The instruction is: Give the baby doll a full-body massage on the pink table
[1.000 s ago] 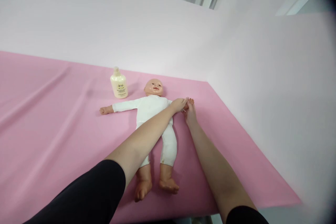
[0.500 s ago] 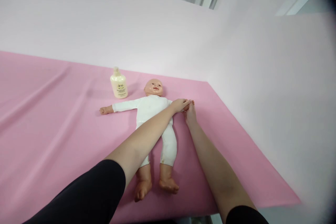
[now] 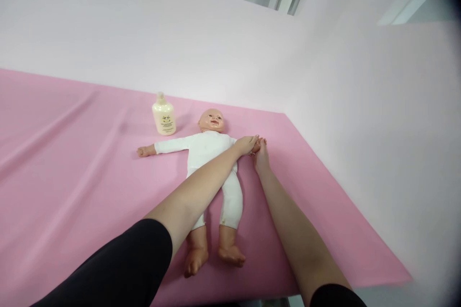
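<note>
A baby doll (image 3: 207, 147) in a white cloth suit lies on its back, its bare feet toward me. My left hand (image 3: 246, 145) reaches across its body and is closed around the doll's arm near the wrist, on the right side of the view. Against the doll's hand (image 3: 258, 144) at the end of that arm, my right hand (image 3: 261, 154) is closed, its fingers mostly hidden. The doll's other arm (image 3: 169, 146) stretches out to the left on the cloth.
A pale yellow lotion bottle (image 3: 164, 116) stands upright left of the doll's head. Pink cloth (image 3: 82, 177) with a few creases covers the table. White walls (image 3: 144, 33) rise behind it and on the right.
My left hand has drawn back slightly along the doll's arm, so more of the doll's hand shows. My right hand stays at the doll's hand.
</note>
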Demonstrator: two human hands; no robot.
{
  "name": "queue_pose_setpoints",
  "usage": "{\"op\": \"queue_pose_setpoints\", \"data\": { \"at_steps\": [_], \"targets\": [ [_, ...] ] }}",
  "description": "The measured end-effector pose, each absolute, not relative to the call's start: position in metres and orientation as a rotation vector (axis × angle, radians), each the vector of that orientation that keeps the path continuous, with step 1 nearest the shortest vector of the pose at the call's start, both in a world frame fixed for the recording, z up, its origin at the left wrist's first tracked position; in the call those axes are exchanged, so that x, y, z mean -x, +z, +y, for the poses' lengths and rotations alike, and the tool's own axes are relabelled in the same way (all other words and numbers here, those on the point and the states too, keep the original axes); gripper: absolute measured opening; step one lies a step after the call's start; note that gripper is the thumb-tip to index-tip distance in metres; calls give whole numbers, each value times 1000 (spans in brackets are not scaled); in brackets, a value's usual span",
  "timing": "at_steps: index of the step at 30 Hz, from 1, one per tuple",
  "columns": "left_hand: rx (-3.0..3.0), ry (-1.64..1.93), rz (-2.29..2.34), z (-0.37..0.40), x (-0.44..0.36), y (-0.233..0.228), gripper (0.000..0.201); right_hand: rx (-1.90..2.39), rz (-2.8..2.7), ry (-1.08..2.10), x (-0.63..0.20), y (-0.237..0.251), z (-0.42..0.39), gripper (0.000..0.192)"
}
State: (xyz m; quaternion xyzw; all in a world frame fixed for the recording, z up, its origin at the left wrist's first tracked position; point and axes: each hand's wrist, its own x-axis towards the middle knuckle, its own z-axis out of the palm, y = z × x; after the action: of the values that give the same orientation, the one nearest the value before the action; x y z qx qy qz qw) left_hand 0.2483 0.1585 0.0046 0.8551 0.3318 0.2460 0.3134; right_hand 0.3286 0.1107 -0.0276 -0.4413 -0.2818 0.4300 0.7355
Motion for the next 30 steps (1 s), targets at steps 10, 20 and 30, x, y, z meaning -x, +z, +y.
{"op": "queue_pose_setpoints", "data": {
  "at_steps": [10,20,30],
  "targets": [
    [-2189,585,891,157,-247,9,60,943,-544,1016,-327,-22,107,28],
    [-2200,574,911,153,-246,15,56,907,-519,1018,-324,-20,107,21],
    [-2224,566,916,151,-245,16,57,939,-527,1025,-323,-17,103,26]
  ]
}}
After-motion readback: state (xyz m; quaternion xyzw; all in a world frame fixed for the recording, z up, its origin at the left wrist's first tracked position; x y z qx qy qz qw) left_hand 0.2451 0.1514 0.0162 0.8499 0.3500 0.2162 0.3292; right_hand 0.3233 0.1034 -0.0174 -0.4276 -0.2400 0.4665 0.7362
